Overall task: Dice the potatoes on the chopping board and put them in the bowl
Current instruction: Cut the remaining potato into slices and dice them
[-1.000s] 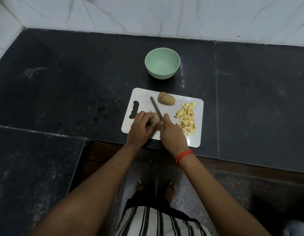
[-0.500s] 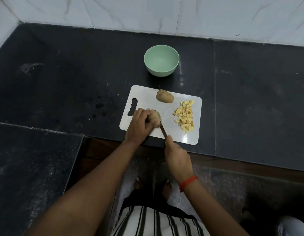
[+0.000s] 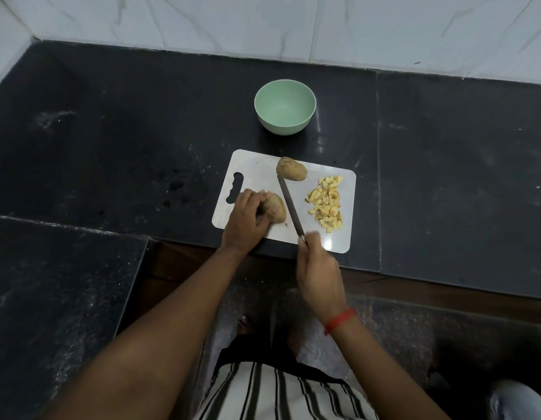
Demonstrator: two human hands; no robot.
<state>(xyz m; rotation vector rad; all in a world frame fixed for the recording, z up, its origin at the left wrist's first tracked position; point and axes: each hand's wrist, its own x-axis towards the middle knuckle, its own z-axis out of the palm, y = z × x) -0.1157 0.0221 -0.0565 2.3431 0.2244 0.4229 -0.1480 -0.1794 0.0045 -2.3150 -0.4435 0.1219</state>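
Knife [image 3: 290,207] withdrawn rightward beside left hand's [image 3: 244,223] potato [image 3: 275,207].

Bare board [image 3: 257,168] strip toward the bowl [image 3: 285,107], second potato [image 3: 291,168] partly blocking it — countertop [image 3: 445,165] right seemingly clear

Both forearms are bare, with no sleeves showing. A thin red thread bracelet [image 3: 340,320] circles the wrist behind the right hand [image 3: 319,272], right of the frame's centre. The left hand [image 3: 245,221] wears nothing. At the bottom centre sits a white shirt with black vertical stripes [image 3: 281,392].
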